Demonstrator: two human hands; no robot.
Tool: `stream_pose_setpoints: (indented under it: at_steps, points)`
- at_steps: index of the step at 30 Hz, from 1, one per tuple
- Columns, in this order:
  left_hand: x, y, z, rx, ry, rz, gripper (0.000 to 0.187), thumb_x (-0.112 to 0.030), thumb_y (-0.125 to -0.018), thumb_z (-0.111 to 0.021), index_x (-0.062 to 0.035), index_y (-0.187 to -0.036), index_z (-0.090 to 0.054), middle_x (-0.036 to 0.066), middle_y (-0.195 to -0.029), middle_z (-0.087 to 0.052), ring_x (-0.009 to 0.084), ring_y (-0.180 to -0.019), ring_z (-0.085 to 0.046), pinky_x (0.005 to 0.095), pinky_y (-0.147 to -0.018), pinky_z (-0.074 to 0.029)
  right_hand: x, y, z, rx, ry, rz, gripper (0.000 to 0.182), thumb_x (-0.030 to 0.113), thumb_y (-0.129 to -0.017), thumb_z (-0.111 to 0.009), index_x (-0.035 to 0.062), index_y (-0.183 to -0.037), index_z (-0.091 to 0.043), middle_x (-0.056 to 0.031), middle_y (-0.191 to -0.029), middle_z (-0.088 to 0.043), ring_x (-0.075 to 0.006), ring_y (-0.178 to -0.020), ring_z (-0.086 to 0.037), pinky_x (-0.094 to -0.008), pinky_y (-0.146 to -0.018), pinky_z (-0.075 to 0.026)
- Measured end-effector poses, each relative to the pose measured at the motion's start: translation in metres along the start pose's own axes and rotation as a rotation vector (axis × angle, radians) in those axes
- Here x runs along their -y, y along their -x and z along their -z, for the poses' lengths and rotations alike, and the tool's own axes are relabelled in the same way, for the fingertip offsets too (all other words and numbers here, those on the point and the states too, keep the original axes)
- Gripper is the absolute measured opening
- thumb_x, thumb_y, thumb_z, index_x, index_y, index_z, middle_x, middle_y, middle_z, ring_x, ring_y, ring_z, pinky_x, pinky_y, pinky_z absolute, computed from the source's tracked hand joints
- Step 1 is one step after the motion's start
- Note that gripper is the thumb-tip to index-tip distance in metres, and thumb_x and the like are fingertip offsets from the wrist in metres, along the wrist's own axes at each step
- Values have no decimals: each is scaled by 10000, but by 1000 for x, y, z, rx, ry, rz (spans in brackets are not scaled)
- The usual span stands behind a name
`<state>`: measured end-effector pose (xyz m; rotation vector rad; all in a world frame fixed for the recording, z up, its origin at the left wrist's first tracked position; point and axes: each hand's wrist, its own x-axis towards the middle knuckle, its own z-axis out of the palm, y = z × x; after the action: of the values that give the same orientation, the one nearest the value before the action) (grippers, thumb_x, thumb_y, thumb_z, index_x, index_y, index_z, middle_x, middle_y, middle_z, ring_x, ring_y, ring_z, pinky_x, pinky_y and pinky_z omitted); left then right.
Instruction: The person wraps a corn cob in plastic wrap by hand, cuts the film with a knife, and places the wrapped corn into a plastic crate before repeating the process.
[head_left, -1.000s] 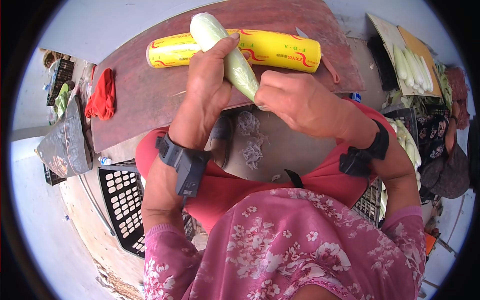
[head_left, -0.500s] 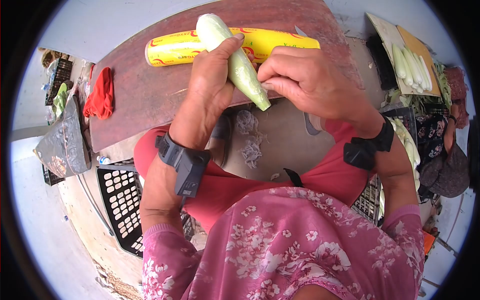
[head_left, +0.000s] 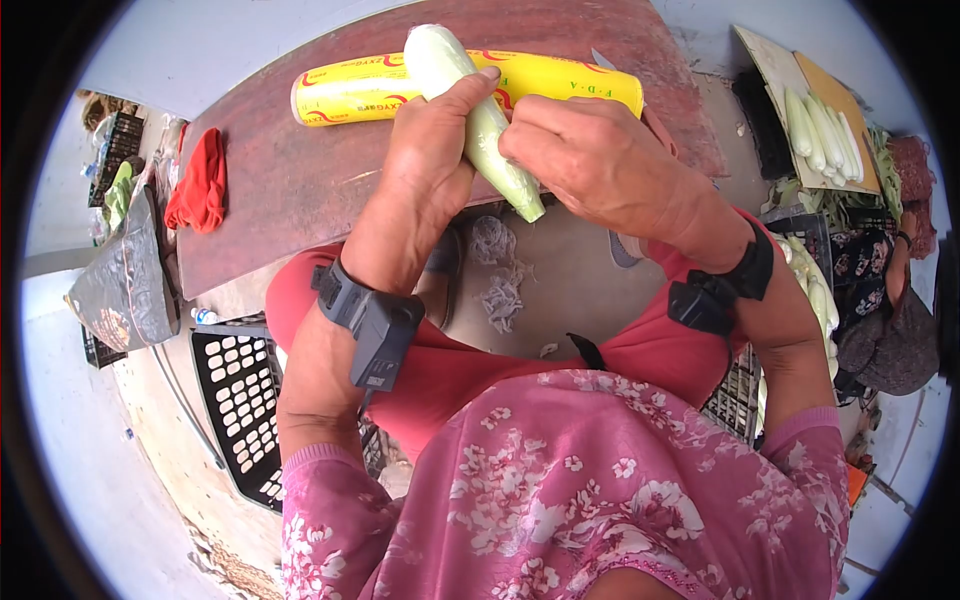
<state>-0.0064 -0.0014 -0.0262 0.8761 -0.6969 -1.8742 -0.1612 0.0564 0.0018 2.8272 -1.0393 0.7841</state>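
A pale green, peeled stem vegetable, which looks like celtuce (head_left: pixel 487 135), slants across the front of the table, with shiny clear film around it. Its broad whitish end points away and its narrow greener end towards me. My left hand (head_left: pixel 432 135) is wrapped round its middle, thumb on top. My right hand (head_left: pixel 590 150) is closed, with curled fingers against the right side of the lower half; what they pinch is hidden. Behind the vegetable lies a yellow cling film roll (head_left: pixel 350 90) with red print, partly covered by both hands.
The reddish table (head_left: pixel 270 210) bears a red cloth (head_left: pixel 200 185) at left. Black crates (head_left: pixel 235 400) stand beside my legs. At right, pale stems lie on a board (head_left: pixel 815 70), and another person's sleeve (head_left: pixel 862 258) shows. Crumpled film (head_left: pixel 500 290) lies on the floor.
My right hand has moved slightly left and turned, bringing its knuckles over the vegetable's side. The vegetable and my left hand have shifted a little to the right.
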Motion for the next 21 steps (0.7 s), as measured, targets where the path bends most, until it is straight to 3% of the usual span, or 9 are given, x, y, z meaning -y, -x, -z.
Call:
stream_pose_setpoints:
  at_steps: [21]
  points:
    - [-2, 2, -2, 0, -1, 16, 287, -88, -856, -656, 62, -1065, -529, 113, -943, -590, 212, -838, -592, 355, -748, -501, -2, 1, -4, 23, 24, -43, 110, 78, -782, -568, 31, -846, -492, -107, -804, -523, -291, -703, -606, -383, -596, -503]
